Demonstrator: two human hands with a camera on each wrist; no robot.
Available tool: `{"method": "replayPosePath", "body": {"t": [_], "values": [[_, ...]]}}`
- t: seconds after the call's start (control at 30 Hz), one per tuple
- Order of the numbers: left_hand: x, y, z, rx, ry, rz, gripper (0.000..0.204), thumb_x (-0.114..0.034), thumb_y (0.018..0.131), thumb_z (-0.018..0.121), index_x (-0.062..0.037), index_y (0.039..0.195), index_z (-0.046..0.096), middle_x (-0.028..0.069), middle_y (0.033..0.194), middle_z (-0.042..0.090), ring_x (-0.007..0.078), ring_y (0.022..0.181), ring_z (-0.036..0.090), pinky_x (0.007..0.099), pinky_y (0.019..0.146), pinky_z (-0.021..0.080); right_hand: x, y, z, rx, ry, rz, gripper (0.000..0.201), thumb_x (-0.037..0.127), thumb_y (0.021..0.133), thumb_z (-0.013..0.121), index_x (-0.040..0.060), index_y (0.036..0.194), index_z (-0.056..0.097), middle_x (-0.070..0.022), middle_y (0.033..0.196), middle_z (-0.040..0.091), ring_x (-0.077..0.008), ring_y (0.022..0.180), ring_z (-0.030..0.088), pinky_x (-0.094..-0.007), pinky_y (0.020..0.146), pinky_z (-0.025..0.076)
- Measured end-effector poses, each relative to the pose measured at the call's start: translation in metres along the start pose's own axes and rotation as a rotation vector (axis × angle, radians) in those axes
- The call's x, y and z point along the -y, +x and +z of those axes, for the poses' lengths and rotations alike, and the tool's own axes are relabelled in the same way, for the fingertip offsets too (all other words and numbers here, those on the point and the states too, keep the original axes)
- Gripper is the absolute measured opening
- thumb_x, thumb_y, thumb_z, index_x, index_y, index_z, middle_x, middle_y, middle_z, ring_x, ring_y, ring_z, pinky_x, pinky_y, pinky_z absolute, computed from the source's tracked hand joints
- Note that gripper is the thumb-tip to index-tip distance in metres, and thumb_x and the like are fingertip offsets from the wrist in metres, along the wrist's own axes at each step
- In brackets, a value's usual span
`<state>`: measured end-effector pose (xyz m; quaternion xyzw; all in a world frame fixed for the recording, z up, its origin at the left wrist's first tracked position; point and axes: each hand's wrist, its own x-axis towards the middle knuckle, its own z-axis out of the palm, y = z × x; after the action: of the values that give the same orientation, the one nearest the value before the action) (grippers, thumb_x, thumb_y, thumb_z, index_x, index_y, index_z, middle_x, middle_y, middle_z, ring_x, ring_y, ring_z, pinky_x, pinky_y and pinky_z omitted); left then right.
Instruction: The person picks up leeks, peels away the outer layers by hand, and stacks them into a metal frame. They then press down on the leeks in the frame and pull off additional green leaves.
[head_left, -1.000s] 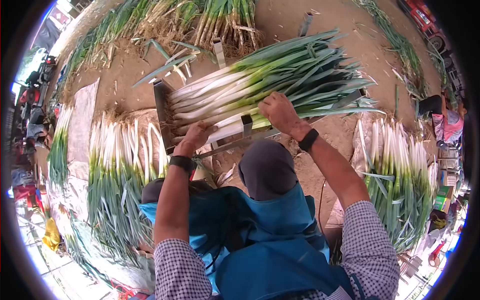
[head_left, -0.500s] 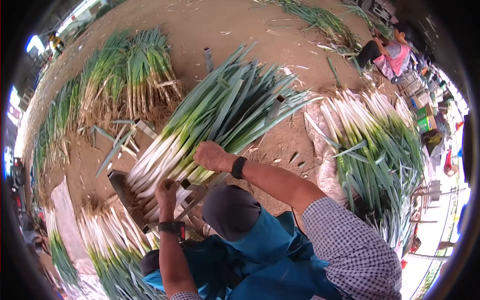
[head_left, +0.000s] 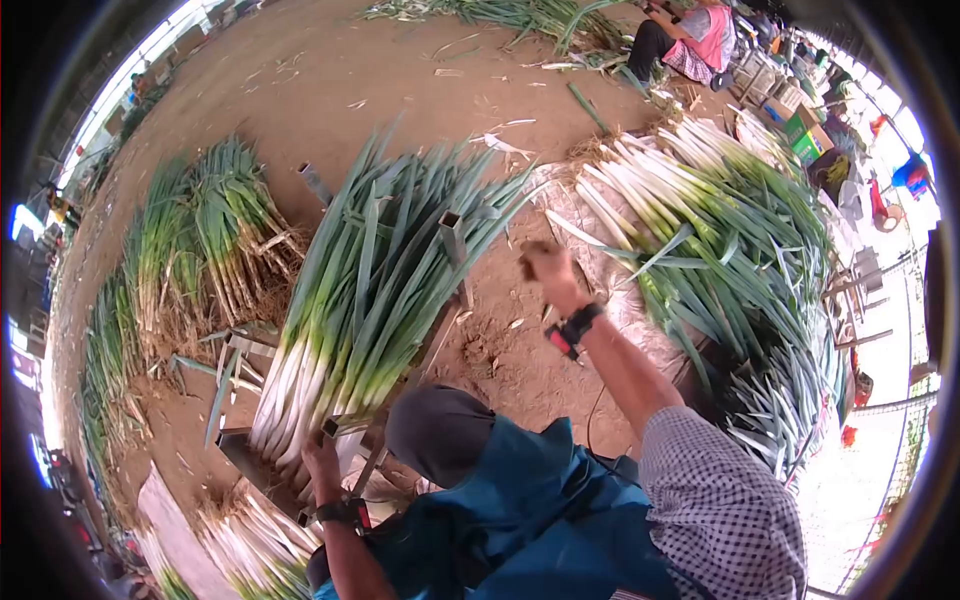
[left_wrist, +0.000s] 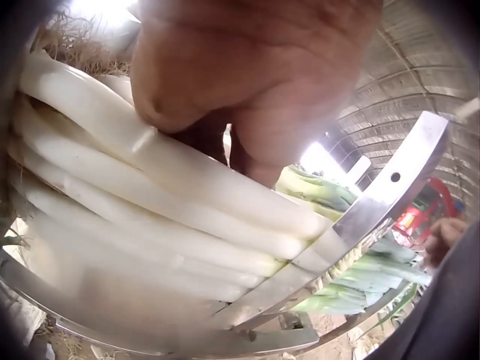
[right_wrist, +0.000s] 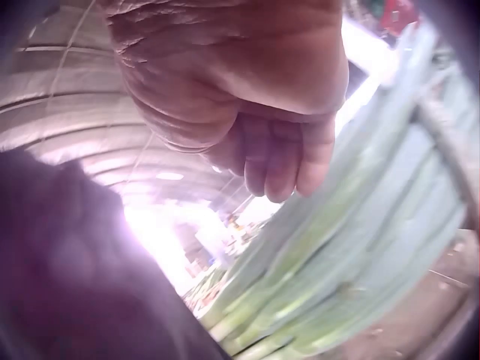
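Note:
A thick bundle of leeks point(head_left: 340, 290) lies in a metal rack point(head_left: 262, 470), white ends toward the person and green leaves away. My left hand point(head_left: 322, 465) is at the white stalks near a rack post. In the left wrist view the left hand point(left_wrist: 247, 82) bends over the top white stalk point(left_wrist: 172, 180), which hides its fingertips. My right hand point(head_left: 555, 275) is off to the right of the bundle, near another pile of leeks point(head_left: 720, 225). Seen from its wrist, the right hand point(right_wrist: 247, 97) has loosely curled fingers and nothing in them.
Metal posts point(head_left: 453, 238) stand up beside the bundle. Untrimmed leeks with roots point(head_left: 225, 225) lie on the dirt floor at the left, and more white-stemmed leeks point(head_left: 262, 545) in front. A seated person point(head_left: 690, 40) is at the far right.
My right hand has left the bundle and moved right, toward the other leek pile. My left hand has stayed at the white stalks. The head view has swung to the right.

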<state>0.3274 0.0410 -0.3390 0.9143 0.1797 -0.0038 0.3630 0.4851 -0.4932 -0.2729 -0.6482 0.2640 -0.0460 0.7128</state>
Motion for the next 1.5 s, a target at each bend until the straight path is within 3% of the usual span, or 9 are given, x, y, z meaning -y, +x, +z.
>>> {"method": "replayPosePath", "body": {"t": [0.2, 0.27, 0.47, 0.9, 1.0, 1.1, 1.17, 1.23, 1.5], "values": [[0.003, 0.000, 0.011, -0.104, 0.095, 0.033, 0.018, -0.016, 0.085, 0.069, 0.0002, 0.093, 0.069, 0.0204, 0.091, 0.067, 0.0393, 0.090, 0.063, 0.0476, 0.080, 0.048, 0.045, 0.063, -0.030, -0.175, -0.587, -0.856, 0.023, 0.011, 0.091, 0.067, 0.0042, 0.113, 0.071, -0.0133, 0.085, 0.071, -0.0170, 0.066, 0.064, -0.0324, 0.061, 0.053], [0.003, -0.002, 0.008, -0.110, 0.108, -0.002, 0.018, -0.015, 0.083, 0.072, -0.0005, 0.093, 0.068, 0.0198, 0.094, 0.067, 0.0395, 0.091, 0.063, 0.0478, 0.081, 0.047, 0.066, 0.061, -0.024, -0.058, -0.583, -0.951, 0.023, 0.010, 0.081, 0.074, 0.0045, 0.103, 0.074, -0.0212, 0.100, 0.071, -0.0345, 0.085, 0.069, -0.0389, 0.075, 0.056], [0.002, -0.002, -0.001, 0.030, 0.097, 0.036, 0.017, -0.012, 0.085, 0.067, -0.0014, 0.099, 0.065, 0.0205, 0.098, 0.064, 0.0409, 0.097, 0.060, 0.0467, 0.084, 0.047, 0.045, 0.112, -0.035, 0.473, -0.964, -0.985, 0.023, 0.012, 0.080, 0.075, 0.0052, 0.103, 0.074, -0.0163, 0.103, 0.072, -0.0351, 0.091, 0.069, -0.0411, 0.085, 0.054], [-0.013, -0.014, -0.003, 0.101, -0.353, -0.051, 0.036, -0.014, 0.073, 0.085, -0.0019, 0.104, 0.070, 0.0070, 0.102, 0.062, 0.0210, 0.091, 0.063, 0.0330, 0.084, 0.049, 0.227, 0.037, 0.092, 0.623, -1.274, -1.544, 0.013, 0.014, 0.088, 0.065, 0.0054, 0.097, 0.071, -0.0104, 0.095, 0.065, -0.0320, 0.091, 0.066, -0.0435, 0.079, 0.053], [0.000, -0.013, 0.002, 0.073, -0.369, -0.037, 0.035, -0.012, 0.073, 0.085, -0.0007, 0.103, 0.070, 0.0061, 0.102, 0.062, 0.0192, 0.092, 0.062, 0.0318, 0.083, 0.049, 0.229, 0.041, 0.100, 0.632, -1.321, -1.485, 0.013, 0.016, 0.090, 0.065, 0.0060, 0.096, 0.072, -0.0103, 0.096, 0.067, -0.0318, 0.094, 0.066, -0.0426, 0.083, 0.053], [0.018, -0.011, 0.008, 0.027, -0.279, -0.001, 0.035, -0.011, 0.074, 0.085, 0.0003, 0.103, 0.069, 0.0061, 0.104, 0.061, 0.0184, 0.095, 0.061, 0.0312, 0.083, 0.049, 0.179, 0.105, 0.068, 0.664, -1.028, -0.712, 0.016, 0.019, 0.091, 0.066, 0.0064, 0.096, 0.073, -0.0123, 0.095, 0.071, -0.0313, 0.092, 0.068, -0.0420, 0.083, 0.054], [0.008, -0.011, 0.003, 0.049, -0.230, -0.006, 0.036, -0.012, 0.074, 0.085, 0.0006, 0.103, 0.069, 0.0063, 0.105, 0.061, 0.0184, 0.096, 0.061, 0.0312, 0.084, 0.049, 0.109, 0.147, 0.031, 0.691, -1.091, -0.900, 0.021, 0.022, 0.089, 0.068, 0.0047, 0.100, 0.073, -0.0141, 0.090, 0.073, -0.0234, 0.080, 0.070, -0.0396, 0.075, 0.056], [0.011, -0.008, 0.005, 0.047, -0.209, 0.032, 0.035, -0.007, 0.077, 0.081, -0.0004, 0.109, 0.069, 0.0055, 0.103, 0.069, 0.0159, 0.093, 0.064, 0.0318, 0.083, 0.051, 0.078, 0.123, 0.003, 0.669, -0.803, -0.333, 0.026, 0.018, 0.090, 0.071, 0.0011, 0.109, 0.072, -0.0099, 0.086, 0.072, -0.0163, 0.070, 0.068, -0.0312, 0.063, 0.057], [-0.005, -0.011, 0.000, 0.063, -0.217, 0.043, 0.033, -0.003, 0.079, 0.076, -0.0018, 0.112, 0.071, 0.0054, 0.103, 0.074, 0.0154, 0.091, 0.067, 0.0322, 0.084, 0.052, 0.031, 0.105, -0.065, 0.512, -0.399, -0.157, 0.032, 0.021, 0.094, 0.066, -0.0050, 0.112, 0.066, -0.0082, 0.083, 0.070, -0.0157, 0.063, 0.067, -0.0326, 0.061, 0.057]]}}
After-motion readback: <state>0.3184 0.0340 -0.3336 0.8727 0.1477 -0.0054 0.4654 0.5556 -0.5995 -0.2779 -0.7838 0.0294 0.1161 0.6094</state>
